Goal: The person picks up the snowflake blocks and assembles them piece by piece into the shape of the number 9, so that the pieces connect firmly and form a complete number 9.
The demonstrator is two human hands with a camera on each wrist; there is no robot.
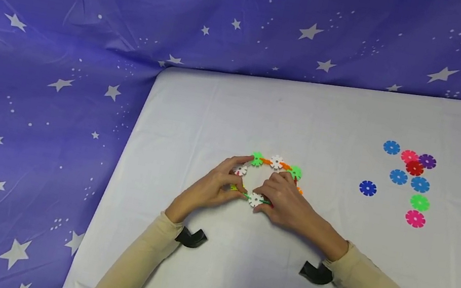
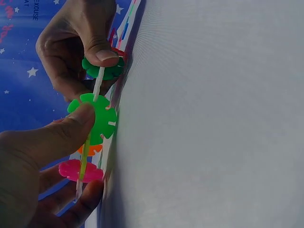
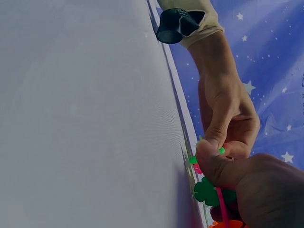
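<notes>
Left hand (image 1: 218,182) and right hand (image 1: 288,203) pinch the disc chain (image 1: 252,199) (it loops between them)

On my left wrist feed I am reading dark sideways capital lettering (image 2: 36,10), "EXCUSE" with "AT" beside it, on the blue cloth backdrop printed with white stars (image 2: 16,107). Nearby, a pinkish-red cursive script (image 2: 5,27) is running off the edge, and I am not deciphering it.
</notes>
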